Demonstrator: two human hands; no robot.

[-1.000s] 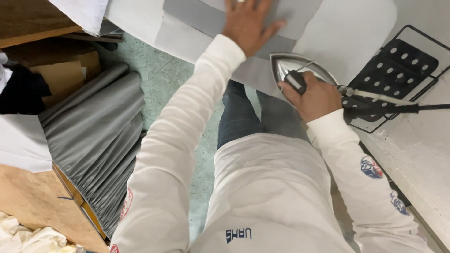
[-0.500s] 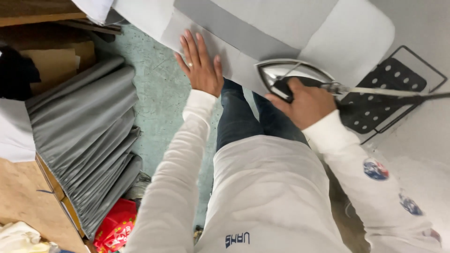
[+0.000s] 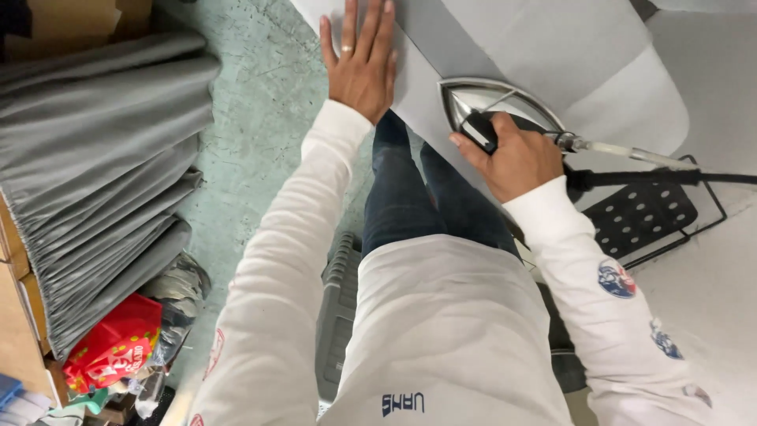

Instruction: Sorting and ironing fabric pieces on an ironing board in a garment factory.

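Against the earlier frame the view has dropped and swung: the stack of grey folded fabric (image 3: pixel 95 173) now fills the left edge of the frame from top to lower middle, and a red plastic package (image 3: pixel 110 347) with pale markings shows in full at the lower left, crumpled, lying among clear wrappers. A wooden shelf edge (image 3: pixel 20 315) runs down the far left. The green concrete floor (image 3: pixel 252 150) lies between the stack and the person.

The left hand (image 3: pixel 361 63) has moved up to the top middle of the frame. It is open and flat, fingers together and pointing toward the top edge, palm down on the near edge of the grey fabric panel (image 3: pixel 473 39) spread on the bench (image 3: pixel 710 87).

Right of it, the right hand (image 3: pixel 512 158) is closed round the black handle of the steam iron (image 3: pixel 493 106), as it was before. The iron sits on the grey panel at upper centre-right, sole down. Its long axis runs roughly side to side across the frame, the pointed nose toward the left and slightly up, the heel toward the right, where a pale hose (image 3: pixel 631 151) and a black cord (image 3: pixel 670 178) lead off to the right edge.

Below the cord, at middle right, lies a black perforated iron rest (image 3: pixel 643 217) in a wire frame. Round blue patches mark the white right sleeve (image 3: pixel 599 292).
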